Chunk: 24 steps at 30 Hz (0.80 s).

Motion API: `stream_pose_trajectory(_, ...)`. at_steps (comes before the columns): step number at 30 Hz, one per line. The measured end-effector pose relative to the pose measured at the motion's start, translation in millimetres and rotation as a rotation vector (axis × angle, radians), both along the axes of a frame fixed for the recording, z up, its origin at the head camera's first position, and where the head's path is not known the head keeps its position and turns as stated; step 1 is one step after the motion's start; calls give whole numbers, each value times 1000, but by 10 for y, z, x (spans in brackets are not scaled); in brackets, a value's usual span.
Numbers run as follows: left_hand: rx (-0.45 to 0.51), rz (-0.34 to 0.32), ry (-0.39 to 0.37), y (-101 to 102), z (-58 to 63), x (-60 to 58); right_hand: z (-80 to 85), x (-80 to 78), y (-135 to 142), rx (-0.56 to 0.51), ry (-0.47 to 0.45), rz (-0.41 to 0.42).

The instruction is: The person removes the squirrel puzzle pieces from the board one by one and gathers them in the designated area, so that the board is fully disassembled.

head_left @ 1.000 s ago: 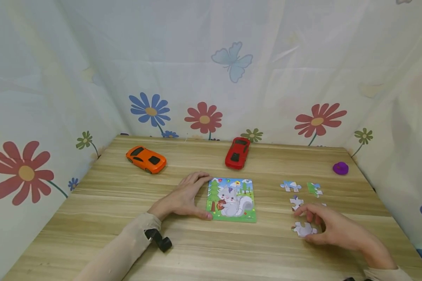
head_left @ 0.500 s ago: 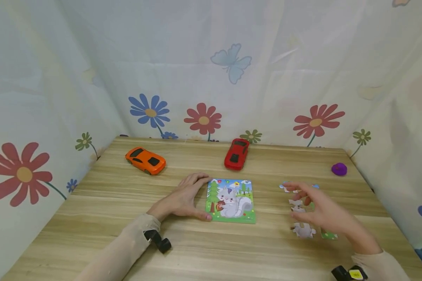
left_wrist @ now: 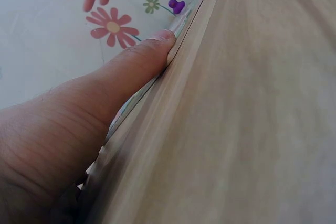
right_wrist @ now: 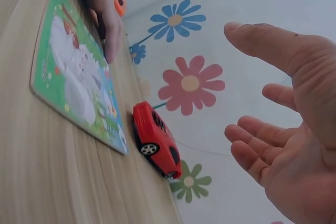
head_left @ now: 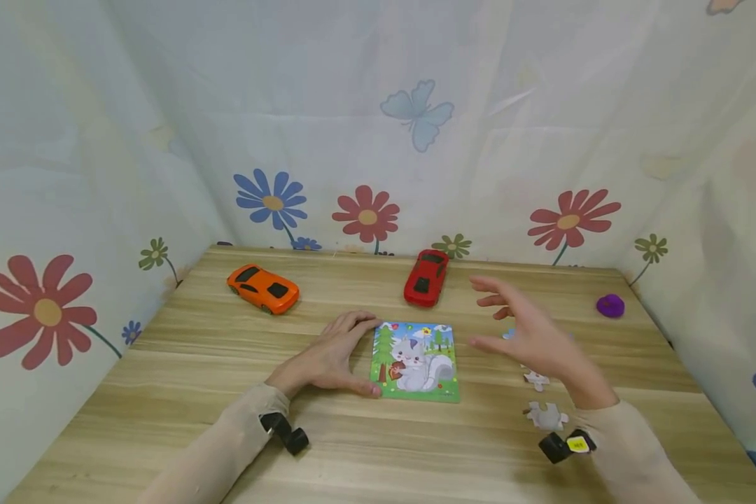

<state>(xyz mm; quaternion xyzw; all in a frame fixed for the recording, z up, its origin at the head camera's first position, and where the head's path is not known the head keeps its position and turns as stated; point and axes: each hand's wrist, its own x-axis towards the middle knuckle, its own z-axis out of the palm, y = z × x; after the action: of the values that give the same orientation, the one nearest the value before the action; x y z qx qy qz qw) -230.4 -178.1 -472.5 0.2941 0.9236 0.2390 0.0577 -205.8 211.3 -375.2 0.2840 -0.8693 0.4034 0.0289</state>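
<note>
A square picture board of a squirrel (head_left: pixel 414 361) lies flat on the wooden table. My left hand (head_left: pixel 329 355) rests at its left side, thumb touching the near corner and fingers at the far corner. In the left wrist view the thumb (left_wrist: pixel 139 59) lies along the board's edge. My right hand (head_left: pixel 532 325) is in the air right of the board, fingers spread and holding nothing. Below and behind it lie puzzle pieces, among them a grey-white piece (head_left: pixel 547 416) and another pale piece (head_left: pixel 535 379); others are mostly hidden by the hand.
An orange toy car (head_left: pixel 263 288) stands at the back left. Behind the board is a red toy car (head_left: pixel 426 278). A small purple object (head_left: pixel 610 306) sits near the right edge of the table (head_left: pixel 378 458). Flowered cloth (head_left: pixel 327 140) hangs around the back and sides.
My right hand has left the puzzle pieces, rising and moving left and away toward the board's far right. The left hand and the board stay where they were.
</note>
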Motion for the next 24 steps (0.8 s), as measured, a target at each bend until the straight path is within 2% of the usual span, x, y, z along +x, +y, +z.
stream_pose_trajectory(4,-1,0,-3,8,7,4,-1,-84,-128,-35,-16,13)
stream_pose_trajectory(8,-2,4,-2,15,-1,5,-72,-192,-228,-79,-83,12)
stream_pose_trajectory(12,-1,3,-9,18,-10,10,-227,-288,-307,-108,-153,5)
stream_pose_trajectory(18,-8,5,6,16,-24,-4,-456,-380,-419,-143,-196,31)
stream_pose_trajectory(24,-7,5,10,6,-33,-15,-632,-410,-473,-95,-259,11)
